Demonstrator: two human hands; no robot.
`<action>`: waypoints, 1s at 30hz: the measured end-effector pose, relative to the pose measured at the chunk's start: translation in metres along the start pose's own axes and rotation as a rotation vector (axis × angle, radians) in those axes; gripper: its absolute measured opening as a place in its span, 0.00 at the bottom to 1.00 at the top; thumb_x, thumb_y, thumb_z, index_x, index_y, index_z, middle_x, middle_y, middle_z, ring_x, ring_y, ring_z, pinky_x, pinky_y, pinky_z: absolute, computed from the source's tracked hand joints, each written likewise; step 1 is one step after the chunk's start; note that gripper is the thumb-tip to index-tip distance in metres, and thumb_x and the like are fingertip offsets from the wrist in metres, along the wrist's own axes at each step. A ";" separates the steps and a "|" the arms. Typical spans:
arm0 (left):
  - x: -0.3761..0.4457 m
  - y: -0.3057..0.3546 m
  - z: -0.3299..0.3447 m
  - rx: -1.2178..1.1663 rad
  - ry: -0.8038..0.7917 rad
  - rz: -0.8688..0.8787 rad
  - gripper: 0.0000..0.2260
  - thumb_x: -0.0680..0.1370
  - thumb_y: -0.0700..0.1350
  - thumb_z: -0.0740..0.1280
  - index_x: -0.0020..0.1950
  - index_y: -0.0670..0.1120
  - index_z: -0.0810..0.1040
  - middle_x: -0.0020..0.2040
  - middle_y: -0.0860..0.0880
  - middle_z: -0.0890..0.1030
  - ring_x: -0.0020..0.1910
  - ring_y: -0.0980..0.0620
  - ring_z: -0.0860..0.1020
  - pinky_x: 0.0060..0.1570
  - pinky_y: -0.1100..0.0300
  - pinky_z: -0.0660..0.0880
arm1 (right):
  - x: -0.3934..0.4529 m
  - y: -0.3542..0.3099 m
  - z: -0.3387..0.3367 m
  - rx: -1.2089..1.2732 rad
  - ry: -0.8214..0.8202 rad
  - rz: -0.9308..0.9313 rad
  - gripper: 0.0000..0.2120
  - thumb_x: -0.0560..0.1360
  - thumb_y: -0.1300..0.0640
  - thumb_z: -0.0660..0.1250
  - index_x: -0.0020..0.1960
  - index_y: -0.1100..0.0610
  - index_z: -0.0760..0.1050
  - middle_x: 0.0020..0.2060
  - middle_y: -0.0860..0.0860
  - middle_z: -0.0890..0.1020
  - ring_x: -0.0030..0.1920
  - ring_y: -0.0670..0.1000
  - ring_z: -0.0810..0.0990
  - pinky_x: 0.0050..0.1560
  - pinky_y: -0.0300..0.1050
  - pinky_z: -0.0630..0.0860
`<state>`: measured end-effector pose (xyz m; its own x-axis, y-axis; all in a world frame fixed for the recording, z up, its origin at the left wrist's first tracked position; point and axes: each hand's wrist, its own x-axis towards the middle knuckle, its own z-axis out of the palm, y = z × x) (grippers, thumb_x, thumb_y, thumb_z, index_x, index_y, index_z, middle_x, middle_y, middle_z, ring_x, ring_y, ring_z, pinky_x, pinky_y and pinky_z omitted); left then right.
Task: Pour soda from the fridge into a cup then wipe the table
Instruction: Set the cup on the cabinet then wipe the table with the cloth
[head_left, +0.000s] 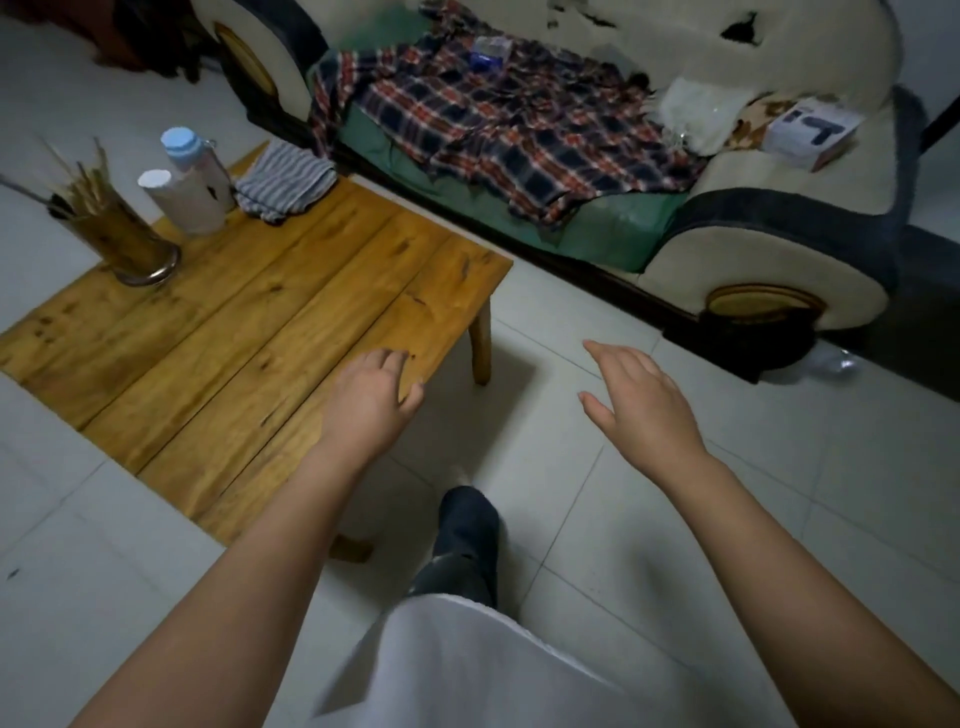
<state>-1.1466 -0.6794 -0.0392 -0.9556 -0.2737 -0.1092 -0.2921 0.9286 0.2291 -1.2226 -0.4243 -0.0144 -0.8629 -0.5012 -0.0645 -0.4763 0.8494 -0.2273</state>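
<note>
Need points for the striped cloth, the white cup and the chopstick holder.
striped cloth (284, 178), head view, middle of the folded top.
white cup (183, 200), head view, side wall.
chopstick holder (122, 236), head view, front wall.

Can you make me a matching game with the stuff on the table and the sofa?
Things:
1. striped cloth
2. chopstick holder
3. plaid shirt
4. white box

Places:
A. spread over the sofa seat
B. on the sofa's right end, by the armrest
C. far corner of the wooden table, nearest the sofa
D. table's left side, full of sticks

Pairs: 1-C, 2-D, 3-A, 4-B
</note>
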 end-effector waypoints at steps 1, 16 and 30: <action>0.012 -0.004 -0.001 0.001 0.000 -0.017 0.21 0.79 0.52 0.58 0.69 0.42 0.68 0.64 0.44 0.74 0.63 0.45 0.71 0.59 0.54 0.68 | 0.018 0.000 -0.001 0.003 0.001 -0.022 0.25 0.78 0.52 0.60 0.72 0.55 0.58 0.68 0.52 0.69 0.69 0.52 0.64 0.66 0.46 0.63; 0.163 -0.088 -0.042 -0.037 0.083 -0.339 0.21 0.79 0.52 0.59 0.68 0.43 0.69 0.63 0.44 0.75 0.62 0.45 0.71 0.58 0.53 0.69 | 0.288 -0.063 -0.004 0.045 -0.071 -0.375 0.25 0.77 0.52 0.62 0.71 0.56 0.62 0.66 0.52 0.71 0.68 0.52 0.66 0.66 0.48 0.64; 0.194 -0.109 -0.046 -0.134 0.138 -0.804 0.21 0.79 0.50 0.60 0.70 0.42 0.67 0.65 0.43 0.73 0.65 0.44 0.69 0.62 0.53 0.66 | 0.443 -0.124 0.021 0.052 -0.266 -0.791 0.25 0.77 0.51 0.60 0.72 0.56 0.61 0.68 0.53 0.69 0.70 0.53 0.64 0.68 0.48 0.63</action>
<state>-1.3015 -0.8456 -0.0406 -0.4465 -0.8783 -0.1710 -0.8825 0.4007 0.2463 -1.5423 -0.7547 -0.0354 -0.2053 -0.9743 -0.0928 -0.9109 0.2249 -0.3459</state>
